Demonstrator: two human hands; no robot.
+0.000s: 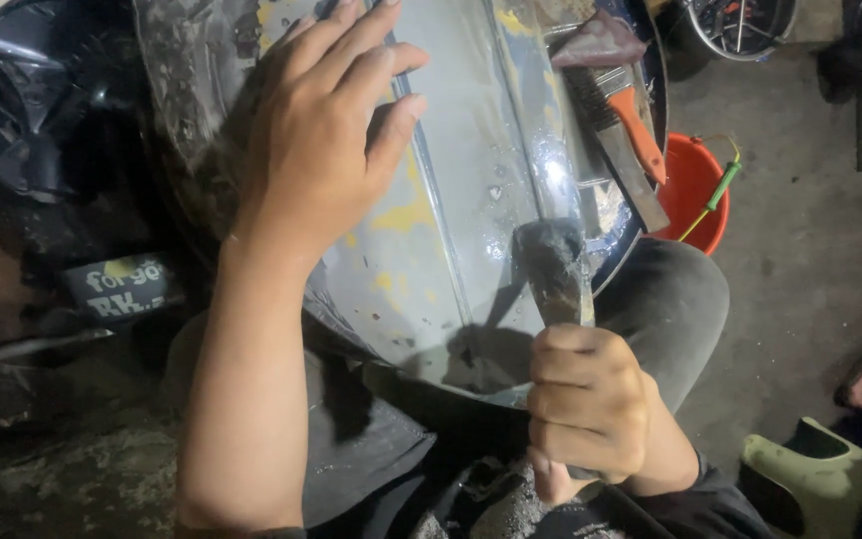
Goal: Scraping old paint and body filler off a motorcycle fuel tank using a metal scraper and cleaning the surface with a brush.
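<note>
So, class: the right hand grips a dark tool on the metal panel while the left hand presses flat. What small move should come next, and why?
Probably a short stroke of the tool up along the panel. The right hand has it clenched with its tip on the bare metal, yellow paint patches remain nearby, and the left hand braces the panel.

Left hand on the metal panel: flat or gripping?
Flat. The left hand lies palm-down on the grey metal panel, fingers spread and extended, none curled around an edge.
</note>
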